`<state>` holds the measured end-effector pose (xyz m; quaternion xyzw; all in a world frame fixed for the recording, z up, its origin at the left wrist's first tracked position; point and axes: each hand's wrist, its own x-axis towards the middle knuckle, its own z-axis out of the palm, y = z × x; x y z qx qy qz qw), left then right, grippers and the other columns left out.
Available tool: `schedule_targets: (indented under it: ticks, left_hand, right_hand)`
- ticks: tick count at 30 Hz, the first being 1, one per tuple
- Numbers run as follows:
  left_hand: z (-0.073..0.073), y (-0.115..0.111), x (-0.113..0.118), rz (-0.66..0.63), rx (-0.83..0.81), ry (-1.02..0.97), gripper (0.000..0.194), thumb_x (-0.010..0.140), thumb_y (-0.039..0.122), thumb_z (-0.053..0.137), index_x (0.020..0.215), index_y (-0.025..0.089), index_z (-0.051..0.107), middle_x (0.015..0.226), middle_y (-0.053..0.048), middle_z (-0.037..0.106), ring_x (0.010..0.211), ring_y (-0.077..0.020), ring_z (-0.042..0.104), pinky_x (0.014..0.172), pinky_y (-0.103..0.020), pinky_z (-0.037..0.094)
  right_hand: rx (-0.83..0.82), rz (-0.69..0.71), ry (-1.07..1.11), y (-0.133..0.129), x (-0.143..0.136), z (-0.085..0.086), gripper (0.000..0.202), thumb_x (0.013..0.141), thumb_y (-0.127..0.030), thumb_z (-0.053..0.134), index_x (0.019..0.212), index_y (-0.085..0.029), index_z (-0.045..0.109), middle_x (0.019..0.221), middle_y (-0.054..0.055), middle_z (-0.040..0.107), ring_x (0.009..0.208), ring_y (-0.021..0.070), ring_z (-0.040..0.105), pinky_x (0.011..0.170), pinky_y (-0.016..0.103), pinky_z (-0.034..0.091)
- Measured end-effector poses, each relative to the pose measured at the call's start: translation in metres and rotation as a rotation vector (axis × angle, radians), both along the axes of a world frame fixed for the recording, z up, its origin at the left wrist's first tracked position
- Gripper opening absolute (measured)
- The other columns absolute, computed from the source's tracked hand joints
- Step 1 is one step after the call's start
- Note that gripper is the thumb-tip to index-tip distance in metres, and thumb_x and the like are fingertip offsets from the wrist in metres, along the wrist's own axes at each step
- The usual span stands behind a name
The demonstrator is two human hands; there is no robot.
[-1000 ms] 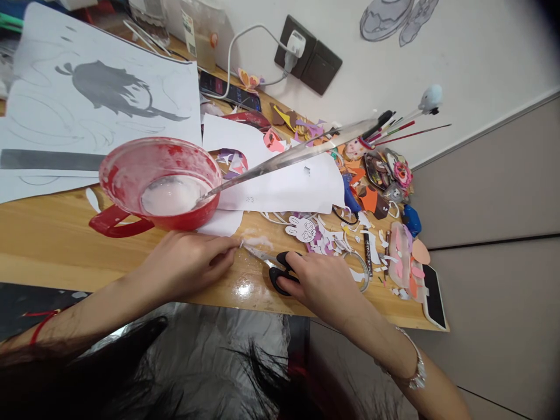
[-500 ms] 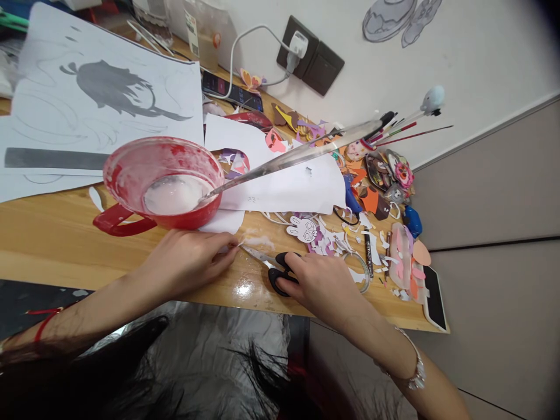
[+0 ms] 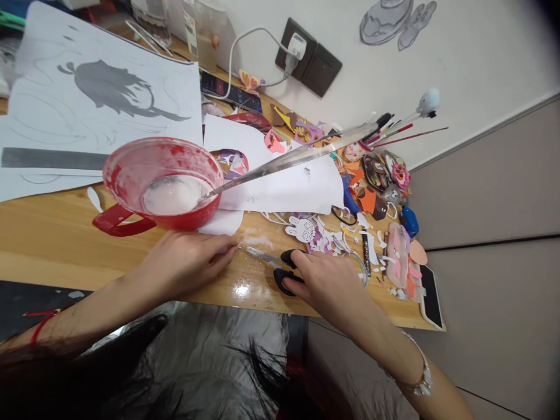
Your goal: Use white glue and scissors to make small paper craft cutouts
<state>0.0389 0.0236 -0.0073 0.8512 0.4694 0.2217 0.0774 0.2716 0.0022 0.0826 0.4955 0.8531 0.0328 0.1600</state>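
Above the wooden table [image 3: 65,245], the right hand [image 3: 335,286] grips scissors [image 3: 283,272] shifted slightly rightward, left hand [image 3: 192,261] pinching something tiny [image 3: 240,245].

even, fairly bright light falls on the wooden table [image 3: 52,239], with a sharp white glare near its front edge. the wide view darkens to black at the upper right corner, and the hair [image 3: 271,385] along the bottom is dim and soft.

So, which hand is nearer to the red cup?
Left. The left hand is close in front of the red cup; the right hand holds scissors farther right.
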Motion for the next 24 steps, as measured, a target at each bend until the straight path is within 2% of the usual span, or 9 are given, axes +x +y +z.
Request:
schedule_targets:
  ticks: [5, 20, 24]
  left_hand:
    - [-0.0010, -0.0003, -0.0009, -0.009, 0.069, -0.013, 0.028, 0.087, 0.034, 0.043, 0.090, 0.021, 0.067, 0.061, 0.001, 0.066, 0.049, -0.0114, 0.056, 0.047, -0.022, 0.036]
    - [-0.0013, -0.0023, -0.0019, -0.055, 0.094, -0.066, 0.027, 0.087, 0.031, 0.044, 0.090, 0.020, 0.068, 0.067, 0.000, 0.069, 0.055, -0.0119, 0.061, 0.051, -0.022, 0.041]
    - [0.0016, -0.0023, -0.0008, -0.034, 0.086, -0.143, 0.028, 0.086, 0.033, 0.046, 0.098, 0.019, 0.067, 0.059, 0.001, 0.066, 0.045, -0.0087, 0.054, 0.044, -0.020, 0.037]
  right_hand:
    - [-0.024, -0.004, -0.020, 0.0011, -0.0021, -0.0009, 0.020, 0.082, -0.040, 0.056, 0.082, -0.021, 0.050, 0.070, 0.000, 0.066, 0.062, 0.0156, 0.060, 0.048, 0.028, 0.009]
    - [-0.048, 0.002, 0.004, 0.0011, -0.0021, -0.0013, 0.016, 0.084, -0.038, 0.054, 0.083, -0.022, 0.053, 0.069, 0.000, 0.066, 0.061, 0.0141, 0.059, 0.049, 0.028, 0.010]
    - [-0.138, -0.046, 0.083, 0.0012, 0.0042, -0.0004, 0.018, 0.083, -0.039, 0.053, 0.082, -0.021, 0.052, 0.067, -0.001, 0.064, 0.056, 0.0109, 0.053, 0.049, 0.025, 0.011]
